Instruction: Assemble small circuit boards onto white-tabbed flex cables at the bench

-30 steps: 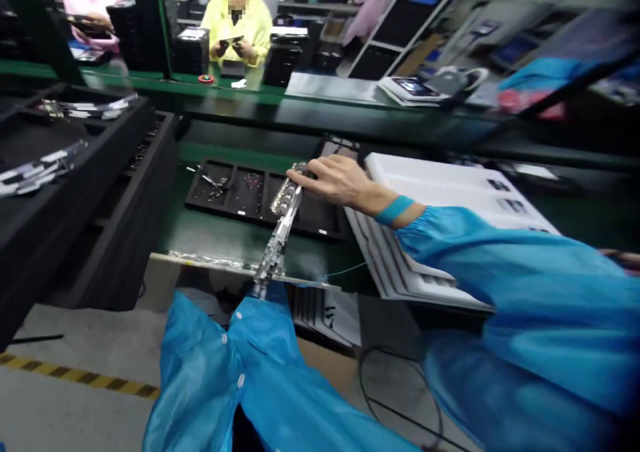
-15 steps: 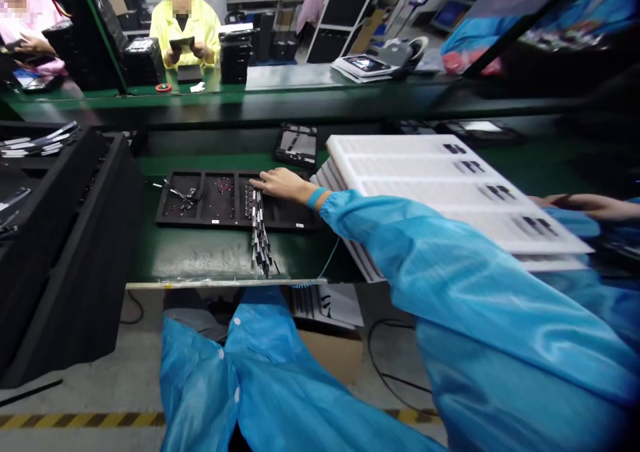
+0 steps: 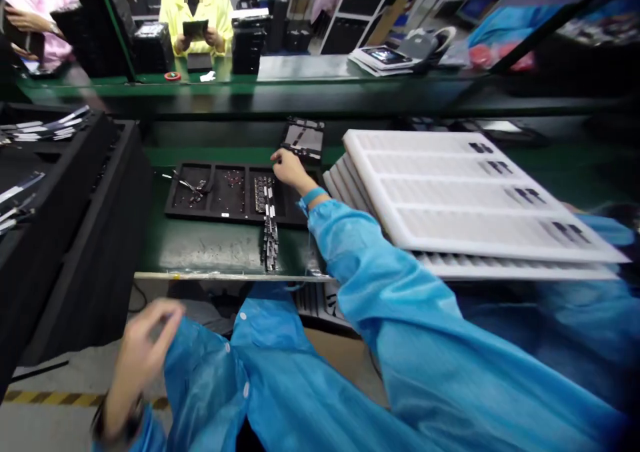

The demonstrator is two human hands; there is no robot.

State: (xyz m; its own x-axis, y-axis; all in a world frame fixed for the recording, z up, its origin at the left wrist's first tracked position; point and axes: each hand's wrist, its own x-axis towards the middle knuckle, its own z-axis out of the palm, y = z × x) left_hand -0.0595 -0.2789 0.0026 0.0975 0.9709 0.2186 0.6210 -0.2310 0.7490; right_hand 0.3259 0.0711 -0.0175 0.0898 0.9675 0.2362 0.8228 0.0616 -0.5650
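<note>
My right hand (image 3: 290,169), a blue band at its wrist, hovers over the back edge of a black divided tray (image 3: 220,216), close to a flat black framed device (image 3: 304,137). Its fingers are bent together; whatever they may hold is hidden. Small circuit boards (image 3: 260,193) stand in rows in one compartment, and beside them a strip-like bundle of black and white flex cables (image 3: 271,232) runs over the tray's front edge. My left hand (image 3: 145,345), blurred, is raised above my lap with thumb and fingers apart and nothing visible in it.
White foam trays (image 3: 430,192) with dark parts are stacked at the right. Tall black foam boxes (image 3: 95,239) holding strips stand at the left. Other tray compartments hold loose screws (image 3: 234,179) and short cables (image 3: 197,191). A person in yellow (image 3: 197,19) sits across the bench.
My right hand has moved from the circuit boards toward the tray's back edge, uncovering the boards. My left hand has come into view at the lower left. The whole view has shifted slightly.
</note>
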